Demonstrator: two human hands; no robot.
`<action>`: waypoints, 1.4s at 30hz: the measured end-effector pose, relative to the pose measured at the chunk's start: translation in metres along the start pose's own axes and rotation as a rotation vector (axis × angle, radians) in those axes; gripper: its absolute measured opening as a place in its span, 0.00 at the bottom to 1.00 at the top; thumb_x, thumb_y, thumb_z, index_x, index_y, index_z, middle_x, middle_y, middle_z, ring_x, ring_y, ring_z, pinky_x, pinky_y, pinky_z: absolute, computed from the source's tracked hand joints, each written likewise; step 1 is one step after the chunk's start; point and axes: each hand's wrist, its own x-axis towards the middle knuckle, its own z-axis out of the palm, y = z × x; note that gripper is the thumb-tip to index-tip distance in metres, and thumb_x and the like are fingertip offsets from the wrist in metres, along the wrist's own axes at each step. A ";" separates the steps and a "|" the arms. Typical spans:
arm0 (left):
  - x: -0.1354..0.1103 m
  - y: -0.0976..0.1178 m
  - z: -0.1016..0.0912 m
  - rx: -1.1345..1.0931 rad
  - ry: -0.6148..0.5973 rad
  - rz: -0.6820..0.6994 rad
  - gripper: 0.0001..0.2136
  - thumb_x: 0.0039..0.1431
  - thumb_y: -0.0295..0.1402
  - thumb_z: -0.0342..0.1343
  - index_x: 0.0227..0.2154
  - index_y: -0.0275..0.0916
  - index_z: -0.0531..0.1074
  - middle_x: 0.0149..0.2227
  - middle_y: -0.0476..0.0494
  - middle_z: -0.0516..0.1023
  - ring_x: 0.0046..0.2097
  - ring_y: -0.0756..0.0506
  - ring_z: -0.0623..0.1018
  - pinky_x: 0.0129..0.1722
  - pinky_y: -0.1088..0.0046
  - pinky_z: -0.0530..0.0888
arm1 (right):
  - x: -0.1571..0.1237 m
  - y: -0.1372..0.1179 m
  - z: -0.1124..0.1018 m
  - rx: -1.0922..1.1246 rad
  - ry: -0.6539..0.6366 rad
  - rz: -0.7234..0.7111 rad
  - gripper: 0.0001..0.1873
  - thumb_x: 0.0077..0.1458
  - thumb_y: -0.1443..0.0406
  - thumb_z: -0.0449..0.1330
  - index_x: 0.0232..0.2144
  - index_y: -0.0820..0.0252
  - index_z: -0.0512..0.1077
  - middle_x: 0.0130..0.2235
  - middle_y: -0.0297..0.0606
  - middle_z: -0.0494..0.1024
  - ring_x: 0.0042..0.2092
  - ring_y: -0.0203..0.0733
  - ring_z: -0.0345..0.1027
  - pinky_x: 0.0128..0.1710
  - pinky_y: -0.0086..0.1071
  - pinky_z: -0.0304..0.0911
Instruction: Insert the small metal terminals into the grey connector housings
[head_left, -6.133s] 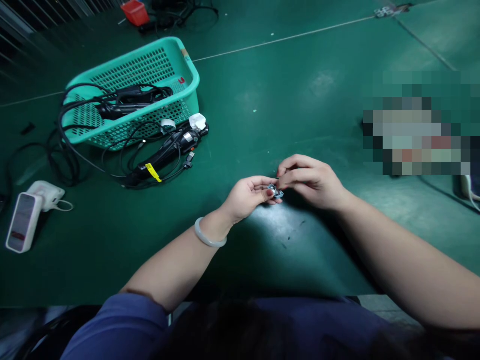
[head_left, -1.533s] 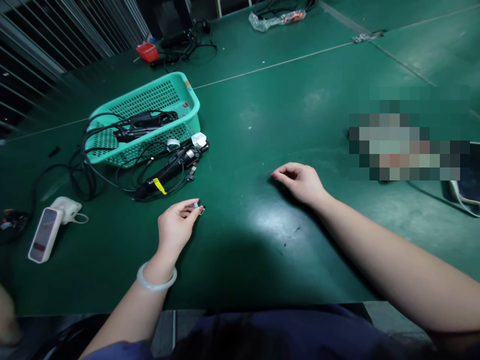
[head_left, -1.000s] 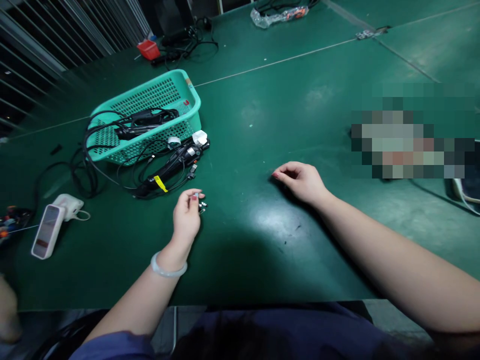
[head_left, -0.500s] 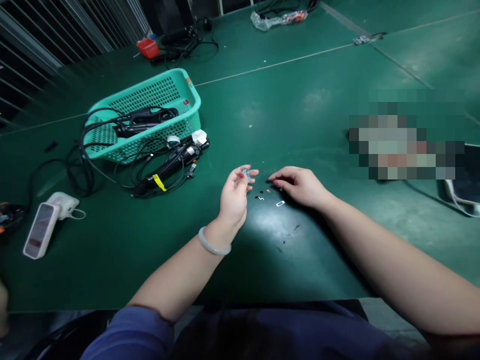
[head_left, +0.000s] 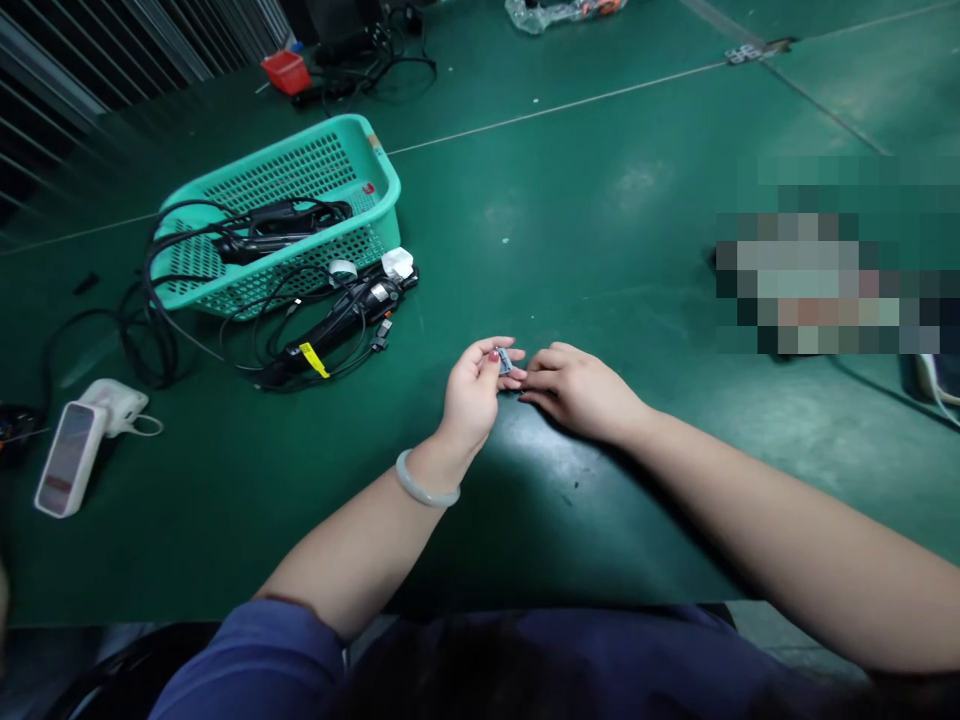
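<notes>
Left hand [head_left: 471,393] pinches a small grey part [head_left: 504,359] in closed fingers; right hand [head_left: 581,390], fingers curled, touches it above the bench [head_left: 600,220].

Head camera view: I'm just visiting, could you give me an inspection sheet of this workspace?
Surface: green table, glare patch near the front edge.
Job's things: small grey part, held at fingertips.
Clutter: teal basket, black tool with yellow label, white handheld device.
Hands: left hand holds the part; right hand fingertips meet it, grip unclear.
Cables: black cables spill from the basket onto the table.
Surroundings: red tray and plastic bag far off; metal bars upper left.
</notes>
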 end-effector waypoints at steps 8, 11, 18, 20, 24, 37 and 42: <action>-0.002 0.000 0.000 0.034 -0.036 0.014 0.11 0.60 0.26 0.48 0.42 0.37 0.72 0.39 0.42 0.78 0.34 0.52 0.78 0.41 0.71 0.74 | -0.006 0.006 -0.008 0.244 0.213 0.210 0.08 0.57 0.64 0.56 0.34 0.59 0.75 0.34 0.39 0.78 0.35 0.41 0.70 0.38 0.36 0.65; -0.004 0.000 0.001 0.052 -0.098 0.006 0.13 0.58 0.24 0.50 0.45 0.37 0.71 0.42 0.42 0.78 0.37 0.51 0.79 0.44 0.72 0.74 | -0.006 0.007 -0.011 0.427 0.321 0.365 0.10 0.55 0.65 0.57 0.38 0.59 0.75 0.33 0.37 0.78 0.33 0.39 0.70 0.35 0.34 0.66; -0.005 -0.002 0.000 0.083 -0.203 0.009 0.15 0.56 0.24 0.54 0.46 0.37 0.72 0.41 0.41 0.80 0.40 0.50 0.80 0.44 0.72 0.75 | -0.002 0.003 -0.011 0.845 0.355 0.547 0.09 0.48 0.63 0.63 0.32 0.59 0.78 0.31 0.38 0.80 0.30 0.39 0.72 0.35 0.36 0.69; -0.004 -0.003 0.000 0.073 -0.210 0.013 0.14 0.55 0.24 0.55 0.45 0.37 0.73 0.40 0.41 0.80 0.40 0.49 0.80 0.44 0.72 0.75 | -0.001 0.002 -0.011 0.981 0.352 0.618 0.10 0.44 0.61 0.66 0.31 0.60 0.78 0.28 0.37 0.80 0.27 0.37 0.71 0.32 0.35 0.69; -0.003 -0.004 0.001 0.038 -0.216 -0.013 0.15 0.53 0.24 0.57 0.45 0.36 0.74 0.41 0.40 0.81 0.39 0.48 0.80 0.43 0.70 0.76 | -0.001 0.002 -0.012 1.035 0.386 0.683 0.11 0.42 0.60 0.67 0.29 0.61 0.78 0.24 0.35 0.78 0.24 0.34 0.68 0.27 0.31 0.66; -0.005 -0.004 0.000 0.051 -0.259 -0.044 0.17 0.51 0.24 0.59 0.46 0.38 0.75 0.36 0.45 0.82 0.35 0.51 0.80 0.45 0.70 0.75 | -0.004 -0.003 -0.015 0.635 0.347 0.588 0.05 0.46 0.64 0.63 0.25 0.59 0.79 0.30 0.37 0.80 0.34 0.41 0.72 0.37 0.35 0.65; -0.008 -0.002 0.001 0.075 -0.266 -0.049 0.16 0.51 0.25 0.60 0.45 0.38 0.76 0.37 0.45 0.81 0.35 0.51 0.80 0.46 0.68 0.75 | -0.005 -0.003 -0.012 0.557 0.346 0.574 0.06 0.46 0.62 0.64 0.25 0.59 0.78 0.29 0.37 0.79 0.32 0.40 0.72 0.35 0.34 0.65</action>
